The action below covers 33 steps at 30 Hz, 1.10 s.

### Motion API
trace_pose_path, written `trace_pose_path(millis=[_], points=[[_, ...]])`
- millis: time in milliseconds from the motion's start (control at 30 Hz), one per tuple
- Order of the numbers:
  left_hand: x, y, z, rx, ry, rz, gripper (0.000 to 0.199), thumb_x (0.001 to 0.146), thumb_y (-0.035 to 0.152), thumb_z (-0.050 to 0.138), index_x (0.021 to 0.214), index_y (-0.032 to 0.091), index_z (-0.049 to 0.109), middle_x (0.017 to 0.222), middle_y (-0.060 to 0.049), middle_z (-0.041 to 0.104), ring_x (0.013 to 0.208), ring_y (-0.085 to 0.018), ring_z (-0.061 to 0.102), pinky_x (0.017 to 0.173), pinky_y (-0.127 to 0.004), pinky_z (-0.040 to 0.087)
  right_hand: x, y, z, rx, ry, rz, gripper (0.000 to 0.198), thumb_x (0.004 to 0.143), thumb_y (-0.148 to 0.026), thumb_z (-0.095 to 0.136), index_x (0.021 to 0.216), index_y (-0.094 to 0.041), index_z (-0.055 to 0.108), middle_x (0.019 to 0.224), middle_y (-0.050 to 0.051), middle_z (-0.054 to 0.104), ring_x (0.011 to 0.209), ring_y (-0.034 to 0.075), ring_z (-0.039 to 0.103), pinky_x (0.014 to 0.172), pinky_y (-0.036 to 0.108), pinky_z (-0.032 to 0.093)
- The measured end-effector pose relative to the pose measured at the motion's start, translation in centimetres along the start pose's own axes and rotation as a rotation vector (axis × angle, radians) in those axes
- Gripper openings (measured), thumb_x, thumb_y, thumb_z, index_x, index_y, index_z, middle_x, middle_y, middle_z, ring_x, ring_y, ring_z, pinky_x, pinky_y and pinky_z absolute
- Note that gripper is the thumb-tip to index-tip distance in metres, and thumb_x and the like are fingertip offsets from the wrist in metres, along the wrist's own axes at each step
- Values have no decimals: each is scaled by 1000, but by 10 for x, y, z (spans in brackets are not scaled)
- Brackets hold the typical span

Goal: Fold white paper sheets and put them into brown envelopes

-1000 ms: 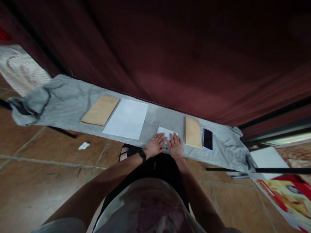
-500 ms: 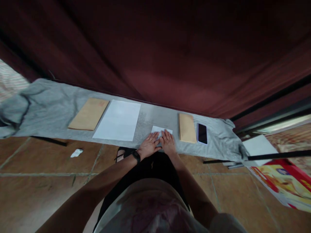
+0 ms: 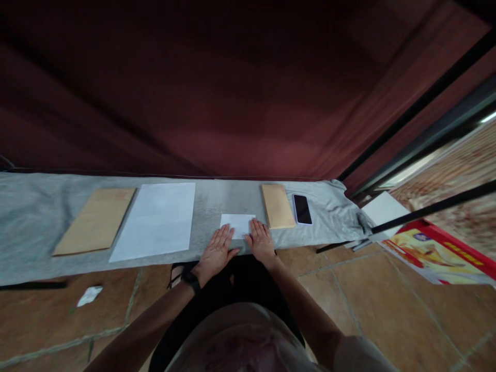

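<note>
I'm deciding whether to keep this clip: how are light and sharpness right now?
Head view: dim, the red cloth fading to near-black up top; head view: left hand, right hand and small white paper readable, slightly soft; head view: red box seemingly stretched by the wide lens; head view: no obvious glare on the phone.

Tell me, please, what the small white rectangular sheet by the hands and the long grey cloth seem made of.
The small white rectangular sheet: probably matt paper, judging by its straight edges and lack of shine. The long grey cloth: fabric, perhaps velvety, as its creases look faintly lustrous.
</note>
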State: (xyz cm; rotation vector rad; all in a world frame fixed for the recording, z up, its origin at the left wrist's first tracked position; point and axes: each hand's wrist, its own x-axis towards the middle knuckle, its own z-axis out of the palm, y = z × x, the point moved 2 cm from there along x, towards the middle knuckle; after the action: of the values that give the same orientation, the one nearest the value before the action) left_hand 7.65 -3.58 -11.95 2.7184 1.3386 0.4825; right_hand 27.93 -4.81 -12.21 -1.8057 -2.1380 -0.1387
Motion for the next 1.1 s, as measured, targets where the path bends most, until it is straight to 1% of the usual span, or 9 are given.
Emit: trace_pose_path(millis=[133, 300, 400, 500, 700, 800, 933, 1033, 1100], points=[[4, -2, -3, 11, -44, -43, 64, 100, 50, 44, 150, 10, 47, 158, -19, 44, 149, -30, 38, 121, -48, 36, -3, 1, -2, 4, 5, 5, 58, 107, -42, 40, 156, -9, 38, 158, 16, 45, 146, 28, 43, 120, 45, 33], [26, 3, -13, 38, -78, -132, 54, 104, 41, 33, 143, 10, 55, 153, -18, 52, 143, -31, 47, 119, -48, 37, -4, 1, 0, 8, 16, -6, 59, 108, -41, 39, 157, -9, 36, 158, 16, 46, 145, 28, 43, 120, 47, 33], [44, 8, -15, 41, -78, -117, 53, 105, 36, 32, 145, 9, 54, 156, -17, 48, 149, -29, 39, 124, -49, 29, -4, 1, 2, 7, 28, -11, 59, 107, -41, 40, 157, -9, 36, 158, 17, 46, 145, 29, 44, 120, 47, 32], [55, 6, -9, 35, -103, -136, 54, 104, 38, 35, 148, 11, 50, 161, -16, 42, 153, -29, 32, 126, -51, 24, -5, 1, 6, 11, 41, -22, 60, 107, -40, 39, 159, -10, 33, 157, 18, 46, 144, 29, 44, 120, 48, 32], [45, -5, 2, 31, -55, -189, 62, 103, 45, 35, 155, 11, 40, 162, -16, 40, 153, -26, 31, 125, -48, 27, -5, 2, 8, 17, 52, -34, 60, 108, -41, 35, 159, -10, 32, 155, 18, 48, 145, 29, 44, 119, 49, 32], [39, -11, 2, -4, -23, -241, 61, 102, 41, 36, 151, 6, 43, 160, -19, 42, 151, -28, 35, 124, -46, 30, -5, 1, 7, 13, 48, -28, 59, 108, -40, 36, 159, -11, 32, 156, 18, 47, 144, 29, 45, 119, 49, 32], [48, -25, -2, -205, 54, -391, 52, 96, 28, 43, 144, 8, 53, 153, -18, 52, 143, -27, 47, 119, -42, 38, -5, 1, 6, 5, 47, -10, 59, 107, -39, 37, 159, -11, 32, 157, 17, 47, 144, 29, 45, 120, 49, 32], [64, -38, -5, -477, 96, -561, 50, 89, 24, 51, 137, 13, 59, 136, -15, 66, 130, -27, 58, 113, -42, 43, -5, 0, 6, 2, 44, 0, 59, 107, -39, 40, 158, -11, 34, 156, 17, 47, 145, 29, 44, 120, 49, 32], [75, -46, -6, -574, 99, -641, 51, 83, 21, 55, 134, 14, 61, 123, -13, 72, 119, -27, 63, 106, -42, 47, -5, 0, 6, 6, 45, 2, 58, 107, -39, 40, 157, -11, 36, 156, 17, 47, 145, 29, 44, 120, 48, 32]])
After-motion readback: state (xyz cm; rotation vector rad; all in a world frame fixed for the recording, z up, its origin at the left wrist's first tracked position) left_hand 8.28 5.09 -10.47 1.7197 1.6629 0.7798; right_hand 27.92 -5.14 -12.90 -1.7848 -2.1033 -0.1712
